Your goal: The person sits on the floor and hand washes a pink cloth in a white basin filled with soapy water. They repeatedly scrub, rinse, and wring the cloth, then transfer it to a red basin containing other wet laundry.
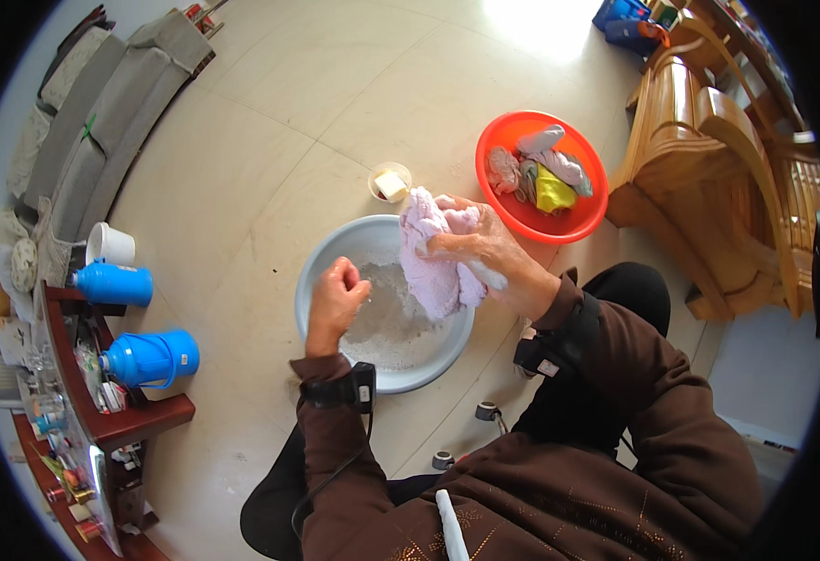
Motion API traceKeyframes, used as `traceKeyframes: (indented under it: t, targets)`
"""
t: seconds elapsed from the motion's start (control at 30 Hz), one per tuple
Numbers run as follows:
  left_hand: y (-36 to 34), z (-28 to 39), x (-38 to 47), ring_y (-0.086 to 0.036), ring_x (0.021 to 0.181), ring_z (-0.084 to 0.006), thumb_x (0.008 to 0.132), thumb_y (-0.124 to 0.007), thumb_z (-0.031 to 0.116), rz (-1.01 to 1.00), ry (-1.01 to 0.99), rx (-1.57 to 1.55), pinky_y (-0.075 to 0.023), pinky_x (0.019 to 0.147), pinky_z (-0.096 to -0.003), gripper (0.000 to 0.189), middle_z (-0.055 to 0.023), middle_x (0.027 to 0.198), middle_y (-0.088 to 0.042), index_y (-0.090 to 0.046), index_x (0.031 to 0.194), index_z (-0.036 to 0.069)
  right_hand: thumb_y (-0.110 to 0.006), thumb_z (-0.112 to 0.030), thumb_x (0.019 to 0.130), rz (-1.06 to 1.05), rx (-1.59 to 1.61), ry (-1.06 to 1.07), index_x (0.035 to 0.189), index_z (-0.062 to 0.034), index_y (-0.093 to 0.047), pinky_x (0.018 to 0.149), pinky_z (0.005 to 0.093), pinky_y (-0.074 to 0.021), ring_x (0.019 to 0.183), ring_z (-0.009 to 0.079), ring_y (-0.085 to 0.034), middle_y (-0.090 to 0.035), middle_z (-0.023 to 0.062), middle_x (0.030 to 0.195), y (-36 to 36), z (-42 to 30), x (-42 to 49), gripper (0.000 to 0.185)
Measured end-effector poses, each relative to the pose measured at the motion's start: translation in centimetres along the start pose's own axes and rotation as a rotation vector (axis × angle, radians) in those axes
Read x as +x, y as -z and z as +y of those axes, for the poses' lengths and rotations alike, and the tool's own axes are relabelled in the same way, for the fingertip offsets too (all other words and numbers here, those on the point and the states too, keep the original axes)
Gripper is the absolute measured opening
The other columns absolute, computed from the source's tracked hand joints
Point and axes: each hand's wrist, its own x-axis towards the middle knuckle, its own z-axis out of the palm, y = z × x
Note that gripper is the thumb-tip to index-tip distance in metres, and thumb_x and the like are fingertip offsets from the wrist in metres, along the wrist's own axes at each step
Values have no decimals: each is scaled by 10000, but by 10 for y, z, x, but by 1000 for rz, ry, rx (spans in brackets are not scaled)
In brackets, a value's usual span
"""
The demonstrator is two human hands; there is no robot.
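Observation:
A wet, pale pink towel cloth [438, 280] is bunched in my right hand [501, 256], above the right side of a light blue-grey basin [311, 256]. White suds cling to that hand's skin. Over the basin's left side, my left hand [340, 298] is curled into a loose fist. I see nothing in it, though its palm side is partly hidden. Greyish, foamy water [389, 301] stands in the basin. Just beyond the rim, a pale bar of soap [391, 186] rests on a small round dish [380, 170].
A red basin [490, 147] holding several crumpled cloths, one a yellow cloth [554, 191], sits on the tiled floor at upper right. Beside it stands a wooden armchair [683, 161]. At left are blue thermos flasks [154, 357], a dark red table [143, 421] and a grey sofa [126, 98].

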Motion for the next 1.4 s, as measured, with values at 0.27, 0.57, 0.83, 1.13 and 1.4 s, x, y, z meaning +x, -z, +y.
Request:
traceKeyframes:
  t: [0.27, 0.57, 0.83, 1.13, 1.4]
  targets:
    - [-91, -36, -27, -538, 1228, -416, 773, -731, 152, -283, -163, 331, -431, 1052, -487, 679, -247, 1279, -566, -460, 1386, 45, -784, -96, 740, 3, -51, 58, 1157, 33, -573, 801, 292, -531, 955, 163, -656, -651, 103, 1009, 9, 6, -1, 485]
    - [20, 79, -91, -652, 1069, -239, 891, -660, 127, 108, -275, -594, -487, 953, -383, 356, -128, 1168, -672, -610, 1229, 26, -807, -145, 693, 130, -98, 150, 1131, 68, -613, 739, 315, -521, 839, 168, -647, -651, 126, 943, 14, 16, -1, 525]
    - [-67, 6, -75, -611, 1119, -321, 859, -665, 283, -188, 220, 373, -471, 952, -403, 401, -200, 1212, -651, -667, 1169, 27, -812, -140, 688, 132, -44, 132, 1164, 34, -576, 732, 325, -532, 828, 186, -662, -662, 136, 930, 14, 15, 3, 559]
    - [29, 116, -154, -584, 1055, -272, 862, -678, 225, 483, -110, -322, -449, 954, -402, 362, -149, 1164, -616, -677, 1150, 5, -797, -194, 703, 130, -188, 176, 1068, 29, -639, 763, 331, -528, 816, 219, -667, -680, 165, 962, 11, 17, -2, 456]
    - [62, 227, -216, -537, 907, -172, 889, -689, 371, -13, -1004, -1278, -404, 791, -365, 288, -30, 951, -662, -717, 890, 84, -814, -205, 686, 123, -242, 196, 917, 19, -651, 684, 323, -502, 747, 187, -616, -652, 114, 836, 14, 21, -6, 361]
